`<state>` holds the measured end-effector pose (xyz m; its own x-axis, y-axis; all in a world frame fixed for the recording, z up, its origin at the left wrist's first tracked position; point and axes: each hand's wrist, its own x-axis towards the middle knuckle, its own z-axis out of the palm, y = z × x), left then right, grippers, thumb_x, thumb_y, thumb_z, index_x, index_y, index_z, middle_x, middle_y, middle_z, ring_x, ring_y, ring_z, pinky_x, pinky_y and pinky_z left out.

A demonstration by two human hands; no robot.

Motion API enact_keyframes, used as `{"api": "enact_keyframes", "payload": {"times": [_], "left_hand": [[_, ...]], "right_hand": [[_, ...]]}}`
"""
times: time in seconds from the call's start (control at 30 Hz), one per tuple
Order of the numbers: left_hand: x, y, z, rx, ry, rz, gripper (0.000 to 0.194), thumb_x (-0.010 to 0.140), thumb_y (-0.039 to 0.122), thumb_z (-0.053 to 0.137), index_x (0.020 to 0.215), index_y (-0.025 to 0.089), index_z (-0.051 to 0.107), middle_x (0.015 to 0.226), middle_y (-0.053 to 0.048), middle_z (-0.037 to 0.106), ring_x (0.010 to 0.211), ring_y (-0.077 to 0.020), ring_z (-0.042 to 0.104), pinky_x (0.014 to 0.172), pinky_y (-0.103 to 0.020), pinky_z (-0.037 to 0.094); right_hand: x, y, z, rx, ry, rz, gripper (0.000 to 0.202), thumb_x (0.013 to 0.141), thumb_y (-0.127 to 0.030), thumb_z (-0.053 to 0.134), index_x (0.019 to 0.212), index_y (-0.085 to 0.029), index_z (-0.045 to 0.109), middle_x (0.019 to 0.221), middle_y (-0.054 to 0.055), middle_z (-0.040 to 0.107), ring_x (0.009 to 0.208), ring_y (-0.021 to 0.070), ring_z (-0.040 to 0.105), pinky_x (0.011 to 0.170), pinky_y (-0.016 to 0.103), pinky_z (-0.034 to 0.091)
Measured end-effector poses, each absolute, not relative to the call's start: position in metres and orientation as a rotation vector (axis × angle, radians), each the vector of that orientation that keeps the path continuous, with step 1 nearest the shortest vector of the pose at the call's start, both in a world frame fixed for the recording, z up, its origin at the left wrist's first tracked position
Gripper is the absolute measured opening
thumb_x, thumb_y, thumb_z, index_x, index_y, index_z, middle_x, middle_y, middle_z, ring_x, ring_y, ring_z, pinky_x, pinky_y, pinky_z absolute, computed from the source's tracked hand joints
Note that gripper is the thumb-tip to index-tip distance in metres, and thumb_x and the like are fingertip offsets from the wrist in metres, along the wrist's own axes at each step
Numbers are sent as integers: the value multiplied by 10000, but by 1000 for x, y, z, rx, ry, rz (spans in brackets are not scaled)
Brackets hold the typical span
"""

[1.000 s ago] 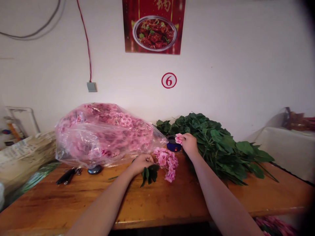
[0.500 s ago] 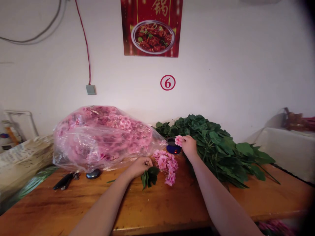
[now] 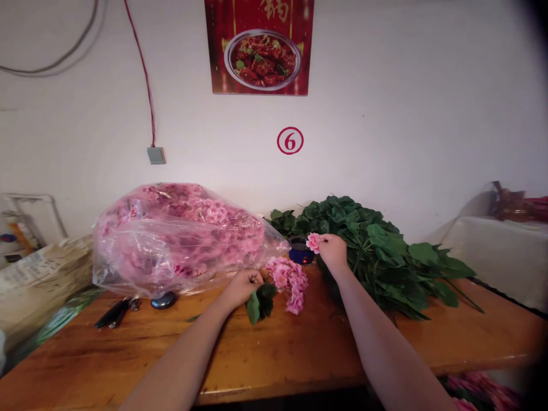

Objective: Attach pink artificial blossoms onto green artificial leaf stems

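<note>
My left hand [image 3: 245,286] is closed on the stem of a flower spray, with green leaves [image 3: 262,302] hanging just below the fingers. The spray's pink blossoms [image 3: 287,281] extend to the right, over the wooden table. Between the fingertips of my right hand [image 3: 334,251] is a small pink flower [image 3: 314,242]. This flower is beside a round blue pot [image 3: 301,254] with a dark top and a small red light. Part of the stem is hidden by my left fingers.
A clear bag of pink flowers [image 3: 184,234] fills the back left of the wooden table [image 3: 274,359]. Green leafy stems [image 3: 377,251] are heaped at right. Black-handled pliers [image 3: 113,313] and a dark rounded object [image 3: 163,300] lie at left.
My right hand has moved slightly right with the small flower, away from the middle of the pot. My left hand still grips the spray, which has shifted slightly. The view has shifted a little.
</note>
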<state>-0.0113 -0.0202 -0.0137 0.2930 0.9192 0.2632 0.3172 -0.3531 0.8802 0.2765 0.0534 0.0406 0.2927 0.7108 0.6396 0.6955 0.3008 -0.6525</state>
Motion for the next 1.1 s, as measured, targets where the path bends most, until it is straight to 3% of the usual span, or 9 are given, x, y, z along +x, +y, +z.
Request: {"api": "enact_keyframes", "payload": {"times": [0.13, 0.27, 0.37, 0.63, 1.1], "left_hand": [[-13, -18, -16, 1859, 1134, 1070, 21, 616, 147, 585, 601, 139, 572, 554, 12, 532, 489, -82, 459, 472, -184, 318], [-14, -16, -17, 1796, 1158, 1090, 51, 580, 162, 603, 576, 141, 557, 531, 25, 518, 470, -76, 442, 462, -185, 302], [-15, -15, -16, 1697, 1167, 1084, 86, 550, 177, 622, 568, 142, 545, 505, 33, 508, 450, -70, 424, 455, -185, 299], [-16, -15, -14, 1602, 1138, 1106, 98, 547, 183, 625, 560, 135, 540, 492, 29, 517, 424, -64, 424, 430, -177, 288], [-17, -18, -14, 1599, 1135, 1161, 121, 540, 176, 649, 561, 134, 537, 500, 33, 516, 428, -60, 424, 438, -176, 282]], "right_hand": [[271, 45, 47, -1338, -1339, 192, 262, 627, -193, 516, 753, -154, 743, 741, 90, 712, 711, 237, 628, 603, 288, 441], [242, 34, 46, -1061, -1349, 776, 252, 553, -193, 572, 747, -133, 721, 692, 69, 703, 617, 203, 622, 566, 274, 460], [218, 26, 40, -922, -1481, 1010, 226, 543, -179, 548, 708, -138, 697, 637, 35, 678, 550, 161, 586, 544, 255, 446], [195, 27, 22, -927, -1616, 918, 209, 574, -172, 535, 698, -152, 702, 694, 18, 688, 647, 158, 600, 625, 245, 445], [189, 26, 17, -963, -1685, 845, 221, 594, -175, 516, 690, -151, 713, 678, 12, 686, 632, 159, 590, 624, 243, 432]]}}
